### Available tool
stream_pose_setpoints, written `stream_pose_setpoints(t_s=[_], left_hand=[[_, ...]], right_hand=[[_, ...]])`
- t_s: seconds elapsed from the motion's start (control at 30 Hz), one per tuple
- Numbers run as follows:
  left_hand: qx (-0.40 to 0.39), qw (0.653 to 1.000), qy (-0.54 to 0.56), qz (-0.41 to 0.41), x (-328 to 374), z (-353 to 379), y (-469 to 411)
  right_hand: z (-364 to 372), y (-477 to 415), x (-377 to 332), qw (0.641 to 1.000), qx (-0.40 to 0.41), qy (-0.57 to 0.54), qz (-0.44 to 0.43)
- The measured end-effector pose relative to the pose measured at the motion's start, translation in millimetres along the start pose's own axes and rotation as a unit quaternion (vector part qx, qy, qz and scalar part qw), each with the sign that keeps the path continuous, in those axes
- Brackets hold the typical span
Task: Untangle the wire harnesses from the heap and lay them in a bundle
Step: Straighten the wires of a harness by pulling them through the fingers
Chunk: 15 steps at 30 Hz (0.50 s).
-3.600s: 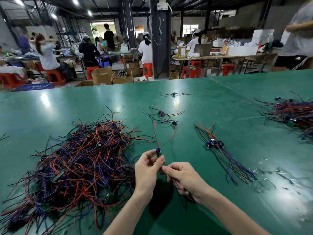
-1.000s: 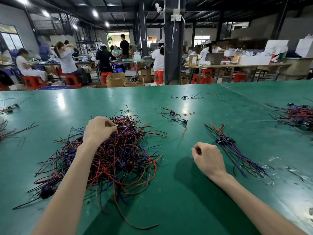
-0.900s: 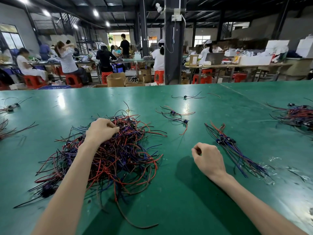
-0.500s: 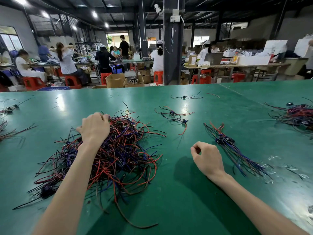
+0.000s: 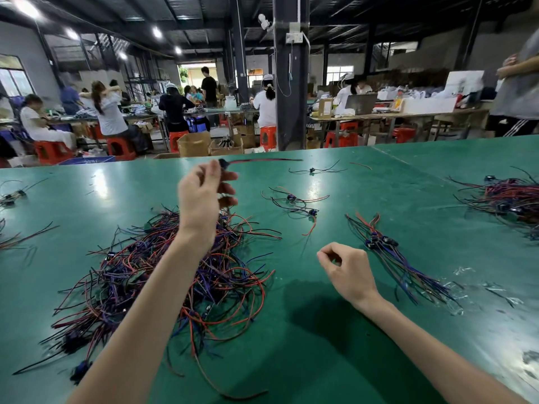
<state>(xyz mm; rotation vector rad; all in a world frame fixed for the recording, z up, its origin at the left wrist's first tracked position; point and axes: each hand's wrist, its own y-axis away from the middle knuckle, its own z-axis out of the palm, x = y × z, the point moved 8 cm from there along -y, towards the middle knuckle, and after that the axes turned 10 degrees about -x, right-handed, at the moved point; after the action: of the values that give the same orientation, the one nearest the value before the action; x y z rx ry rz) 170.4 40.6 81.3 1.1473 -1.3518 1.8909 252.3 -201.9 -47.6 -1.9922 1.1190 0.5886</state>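
Note:
A tangled heap of red, blue and black wire harnesses [image 5: 175, 272] lies on the green table [image 5: 320, 330] at my left. My left hand [image 5: 201, 199] is raised above the heap and pinches one harness [image 5: 256, 161] by its dark connector, its red wire streaming out to the right in the air. My right hand [image 5: 347, 269] hovers low over the table with fingers loosely curled, holding nothing. Just right of it lies the bundle of straightened harnesses [image 5: 390, 252], its connectors grouped together.
Loose single harnesses [image 5: 294, 202] lie in the table's middle and another one [image 5: 315, 170] lies farther back. A second heap [image 5: 507, 199] sits at the far right edge, and stray wires [image 5: 11, 196] at the far left. Workers sit at benches behind the table.
My left hand has risen out of the heap, pulling one harness up and clear by its connector. My right hand has barely moved.

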Motion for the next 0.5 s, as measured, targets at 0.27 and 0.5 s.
stream_pose_setpoints(t_s=[0.27, 0.5], left_hand=[[-0.132, 0.932, 0.196, -0.275, -90, 76, 40], [-0.238, 0.893, 0.174, -0.339, -113, 89, 55]], right_hand=[[18, -1, -1, 0.913, -0.141, -0.375, 0.081], [24, 0, -12, 0.860, -0.167, -0.472, 0.101]])
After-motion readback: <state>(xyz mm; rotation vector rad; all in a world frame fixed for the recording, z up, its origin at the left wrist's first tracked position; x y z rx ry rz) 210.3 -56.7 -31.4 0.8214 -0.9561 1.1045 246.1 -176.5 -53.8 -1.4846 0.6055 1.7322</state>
